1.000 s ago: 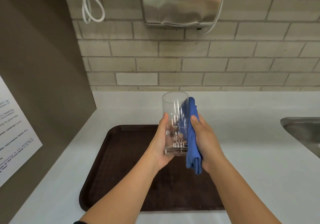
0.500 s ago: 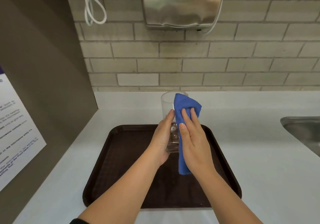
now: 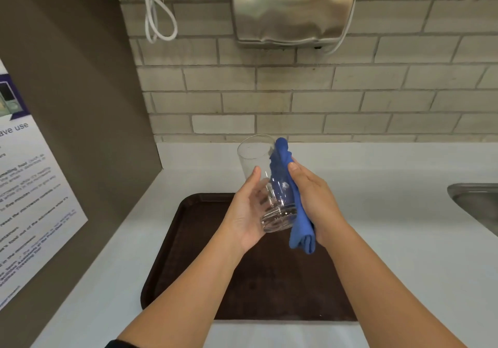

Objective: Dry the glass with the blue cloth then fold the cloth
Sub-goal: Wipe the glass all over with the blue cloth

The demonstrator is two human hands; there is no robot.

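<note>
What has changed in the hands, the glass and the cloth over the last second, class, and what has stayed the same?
The right hand swept the blue cloth across the near face of the glass, then back to its right side. The glass now tilts, rim leaning left. The left hand kept its grip on the glass and nothing was let go. The brown tray stayed put.

The tray (image 3: 188, 253) lies on the surface (image 3: 404, 239), near its left end, with the sink (image 3: 477, 207) well apart to the right. Above the tray, the left hand (image 3: 242, 215) holds the glass (image 3: 265, 183), tilted; the cloth (image 3: 292, 194) is pressed against the glass's right side by the right hand (image 3: 315, 202). The dryer (image 3: 293, 5) hangs on the wall behind, the cord (image 3: 156, 10) to its left.
</note>
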